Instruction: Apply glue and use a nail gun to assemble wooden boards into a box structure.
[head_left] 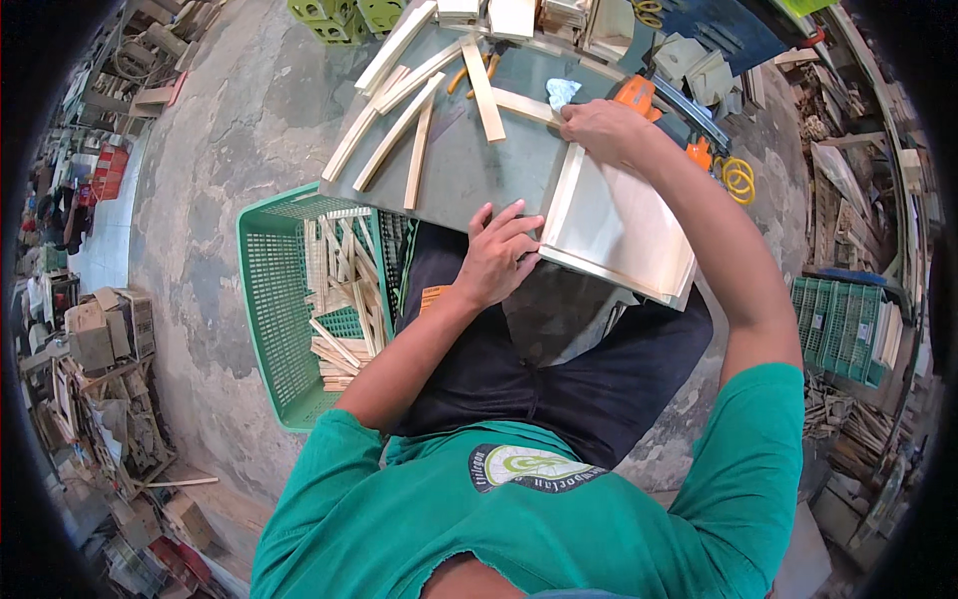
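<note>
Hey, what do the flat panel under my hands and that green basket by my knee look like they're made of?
The panel looks like pale, unfinished plywood or thin board edged with light wooden strips: matte surface, raw wood colour. Both the left hand and right hand rest on its frame. The green basket looks like moulded plastic, given its uniform colour and gridded mesh walls.

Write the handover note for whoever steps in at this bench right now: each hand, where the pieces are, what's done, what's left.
Left hand: fingers pressed on the near corner of the wooden tray frame, at the worktable edge.
Right hand: gripping the frame's far corner.
Pieces: loose wood strips lie scattered on the table; more offcuts fill the green crate on the floor to the left; an orange tool sits just beyond the right hand.
Done: side rails appear to sit on the panel.
Left: whether joints are fastened cannot be told; check them.
</note>
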`<move>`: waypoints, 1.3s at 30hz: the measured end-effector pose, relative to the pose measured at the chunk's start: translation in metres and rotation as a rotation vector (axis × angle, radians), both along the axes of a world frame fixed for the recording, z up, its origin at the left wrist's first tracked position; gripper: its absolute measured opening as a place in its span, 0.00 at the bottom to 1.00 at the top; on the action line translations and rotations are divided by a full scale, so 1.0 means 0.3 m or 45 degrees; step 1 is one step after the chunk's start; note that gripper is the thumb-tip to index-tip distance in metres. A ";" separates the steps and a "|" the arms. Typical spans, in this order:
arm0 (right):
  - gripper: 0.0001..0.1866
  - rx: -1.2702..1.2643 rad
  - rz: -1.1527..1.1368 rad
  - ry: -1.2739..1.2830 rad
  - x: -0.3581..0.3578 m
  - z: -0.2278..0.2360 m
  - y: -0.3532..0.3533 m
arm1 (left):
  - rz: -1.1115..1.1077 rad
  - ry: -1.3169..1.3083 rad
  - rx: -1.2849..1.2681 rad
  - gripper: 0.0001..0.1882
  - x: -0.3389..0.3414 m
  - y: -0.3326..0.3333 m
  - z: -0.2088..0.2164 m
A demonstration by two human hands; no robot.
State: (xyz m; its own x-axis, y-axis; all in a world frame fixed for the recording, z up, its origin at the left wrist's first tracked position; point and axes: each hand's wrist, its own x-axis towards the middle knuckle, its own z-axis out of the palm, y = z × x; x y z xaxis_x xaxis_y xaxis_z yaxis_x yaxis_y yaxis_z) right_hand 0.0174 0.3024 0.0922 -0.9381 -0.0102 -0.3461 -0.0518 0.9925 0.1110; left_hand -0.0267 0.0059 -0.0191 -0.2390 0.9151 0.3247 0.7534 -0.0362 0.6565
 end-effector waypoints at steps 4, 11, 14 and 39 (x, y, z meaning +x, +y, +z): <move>0.08 0.007 -0.020 -0.070 -0.014 0.015 -0.008 | -0.004 -0.007 -0.020 0.09 -0.007 0.004 0.008; 0.16 -0.137 -0.137 0.087 0.021 -0.009 -0.002 | -0.011 0.010 -0.012 0.09 -0.006 0.006 -0.001; 0.21 -0.298 -0.507 0.435 0.084 0.020 -0.057 | -0.005 -0.008 -0.011 0.11 -0.006 0.004 -0.006; 0.18 -1.212 -1.486 0.652 0.372 -0.095 -0.605 | 0.015 0.061 0.069 0.15 0.001 0.008 -0.017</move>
